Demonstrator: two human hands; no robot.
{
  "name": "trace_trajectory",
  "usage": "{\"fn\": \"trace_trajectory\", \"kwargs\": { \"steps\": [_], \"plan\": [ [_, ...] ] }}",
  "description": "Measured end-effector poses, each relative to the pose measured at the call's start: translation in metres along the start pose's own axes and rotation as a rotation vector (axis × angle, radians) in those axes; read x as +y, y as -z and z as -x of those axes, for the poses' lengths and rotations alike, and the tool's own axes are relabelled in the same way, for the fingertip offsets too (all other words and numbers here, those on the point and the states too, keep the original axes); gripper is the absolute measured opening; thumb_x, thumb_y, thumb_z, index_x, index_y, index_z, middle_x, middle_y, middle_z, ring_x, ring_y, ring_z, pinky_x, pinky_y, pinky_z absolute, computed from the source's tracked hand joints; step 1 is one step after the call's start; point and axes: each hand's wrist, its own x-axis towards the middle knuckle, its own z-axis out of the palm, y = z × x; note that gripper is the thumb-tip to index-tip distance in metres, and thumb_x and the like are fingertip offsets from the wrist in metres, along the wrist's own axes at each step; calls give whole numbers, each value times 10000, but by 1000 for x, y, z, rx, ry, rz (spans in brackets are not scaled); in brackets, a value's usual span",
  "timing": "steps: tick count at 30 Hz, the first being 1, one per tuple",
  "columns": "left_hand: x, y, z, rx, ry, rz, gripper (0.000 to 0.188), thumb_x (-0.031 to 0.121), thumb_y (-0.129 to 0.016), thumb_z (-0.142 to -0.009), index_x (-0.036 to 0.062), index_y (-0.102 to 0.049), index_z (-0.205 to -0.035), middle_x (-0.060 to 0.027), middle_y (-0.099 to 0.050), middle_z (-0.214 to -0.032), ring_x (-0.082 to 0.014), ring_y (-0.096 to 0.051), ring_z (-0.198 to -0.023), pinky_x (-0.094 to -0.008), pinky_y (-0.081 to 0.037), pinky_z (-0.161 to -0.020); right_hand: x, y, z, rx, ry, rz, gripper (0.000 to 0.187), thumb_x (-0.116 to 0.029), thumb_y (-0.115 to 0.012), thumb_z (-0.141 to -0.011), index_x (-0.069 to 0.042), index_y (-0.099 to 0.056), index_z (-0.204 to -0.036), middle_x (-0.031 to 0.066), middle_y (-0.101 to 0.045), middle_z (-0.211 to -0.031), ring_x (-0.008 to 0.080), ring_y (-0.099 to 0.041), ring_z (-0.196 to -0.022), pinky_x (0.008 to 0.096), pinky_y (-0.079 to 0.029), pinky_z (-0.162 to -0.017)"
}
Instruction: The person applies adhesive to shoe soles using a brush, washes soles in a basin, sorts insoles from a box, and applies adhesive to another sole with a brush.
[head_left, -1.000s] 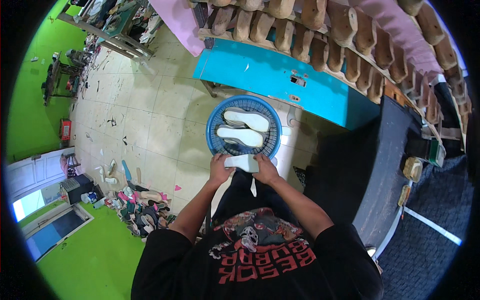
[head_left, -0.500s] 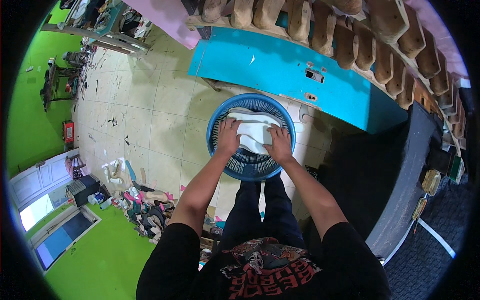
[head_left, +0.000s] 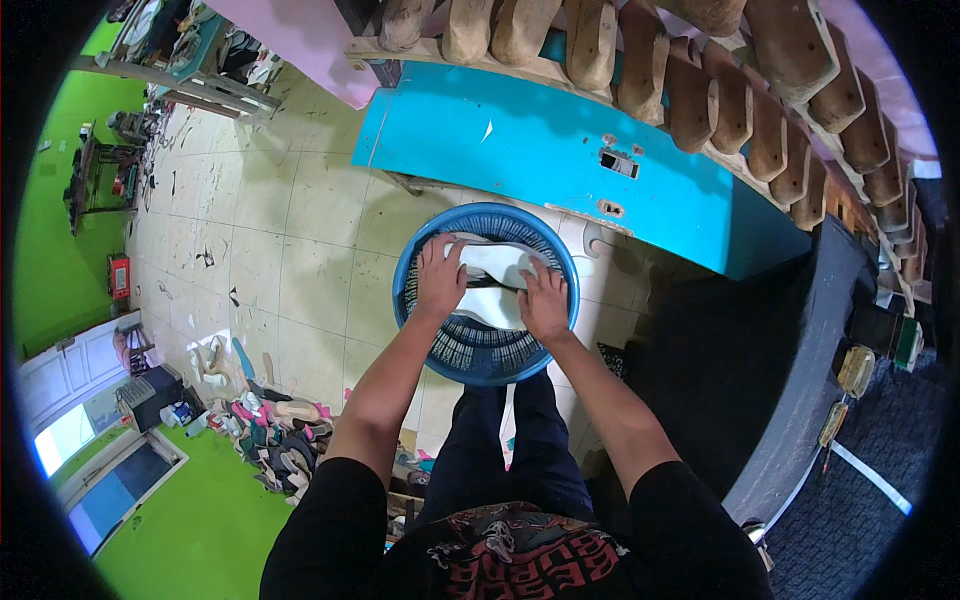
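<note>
A round blue plastic basket (head_left: pixel 487 375) stands in front of my legs, with white shoe soles inside it. My left hand (head_left: pixel 440 278) grips the left end of the upper white shoe sole (head_left: pixel 497 260), its fingers bent over the edge. At that sole's right end, my right hand (head_left: pixel 545 303) has its fingers on the surface, the thumb side close to the lower white sole (head_left: pixel 494 309). A dark gap separates these two soles. Part of another pale sole shows behind them, near the far rim. My fingertips' undersides are hidden.
A bright blue board or bench (head_left: pixel 560 150) lies beyond the basket, beneath racks of wooden shoe lasts (head_left: pixel 592 45). Black cloth (head_left: pixel 720 370) covers something at the right. Shoes and scraps (head_left: pixel 290 440) are heaped at the left. Bits of scrap dot the tiled floor (head_left: pixel 320 210).
The two white soles have come apart, leaving a dark gap between them. My hands have shifted slightly with the upper one. The whole view has moved a little.
</note>
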Motion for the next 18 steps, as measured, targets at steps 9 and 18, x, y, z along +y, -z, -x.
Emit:
{"fn": "trace_trajectory", "kwargs": {
  "steps": [9,18],
  "plan": [
    [-1,-10,15,-279,31,-62,877,214,-837,-714,117,-432,-1486,-162,-388,-1469,-382,-369,-1404,-480,-368,-1141,-22,-11,10,-341,-17,194,887,-444,-732,-881,-33,-339,-1561,149,-113,-1691,359,-262,-1491,550,-300,-1172],
    [-25,-28,34,-356,-12,-415,1128,286,-919,-620,144,-316,-1563,-179,-336,-1541,-395,-321,-1456,-479,-318,-1199,-32,-17,-5,-455,36,384,915,-423,-796,-824,-105,-360,-1563,138,-152,-1681,325,-317,-1470,500,-311,-1188]
  ]
}}
